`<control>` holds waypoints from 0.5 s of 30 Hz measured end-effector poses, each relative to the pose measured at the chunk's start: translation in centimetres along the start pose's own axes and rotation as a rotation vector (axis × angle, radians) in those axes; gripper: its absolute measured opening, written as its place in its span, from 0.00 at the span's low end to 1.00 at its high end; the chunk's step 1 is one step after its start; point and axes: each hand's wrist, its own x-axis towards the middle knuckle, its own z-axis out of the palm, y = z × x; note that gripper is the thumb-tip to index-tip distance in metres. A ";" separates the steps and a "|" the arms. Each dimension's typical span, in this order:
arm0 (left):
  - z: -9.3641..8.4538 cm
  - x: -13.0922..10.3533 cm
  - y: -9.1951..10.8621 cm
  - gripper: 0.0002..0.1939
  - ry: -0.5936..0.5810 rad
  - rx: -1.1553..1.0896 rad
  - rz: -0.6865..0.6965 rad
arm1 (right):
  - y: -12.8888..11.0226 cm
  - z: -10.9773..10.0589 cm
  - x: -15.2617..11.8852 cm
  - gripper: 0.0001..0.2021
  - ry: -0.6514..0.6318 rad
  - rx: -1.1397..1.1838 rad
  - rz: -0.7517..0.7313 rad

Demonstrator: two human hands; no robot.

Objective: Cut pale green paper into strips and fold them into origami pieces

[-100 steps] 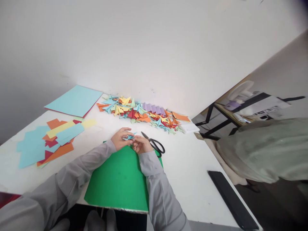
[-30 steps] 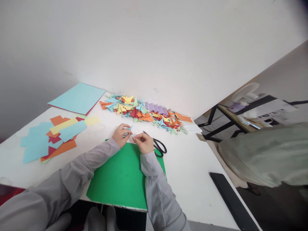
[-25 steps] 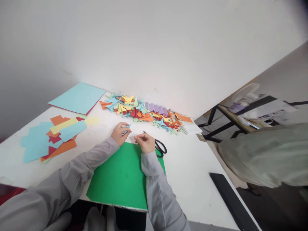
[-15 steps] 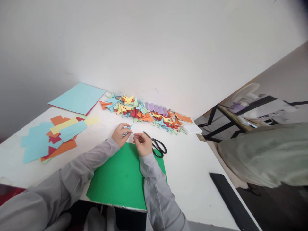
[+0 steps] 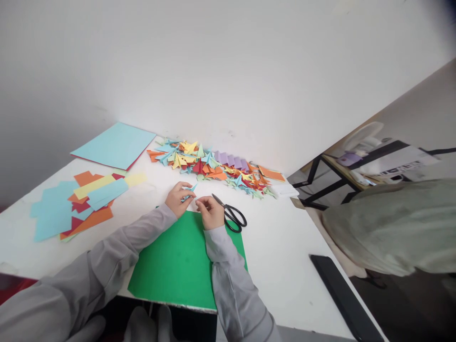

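White table point(image 5: 278, 266): bright folded papers point(image 5: 215, 175) mid-frame look done, flat bright papers point(image 5: 53, 204) at left don't — left hand point(image 5: 175, 199) pinches pointy blue paper point(image 5: 193, 188); right hand's point(image 5: 213, 213) grip, can't tell.

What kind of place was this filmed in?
Probably a craft corner in a shared workroom: a white table against a wall holds scissors, a heap of folded paper pieces and a green board.

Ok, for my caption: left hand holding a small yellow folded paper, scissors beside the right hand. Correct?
No: the head view shows the folded paper in the left hand is light blue, not yellow. The scissors lie beside the right hand.
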 end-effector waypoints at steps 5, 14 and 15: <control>-0.2 0.4 -0.6 0.06 0.083 -0.027 -0.086 | 0.2 0.0 0.0 0.07 0.024 0.028 0.022; -0.1 0.5 -0.5 0.05 0.089 -0.152 -0.079 | 0.8 -0.6 0.2 0.19 0.118 -0.311 0.071; -0.1 0.4 -0.4 0.05 0.087 -0.156 -0.065 | 0.7 -0.6 0.2 0.20 0.110 -0.337 0.070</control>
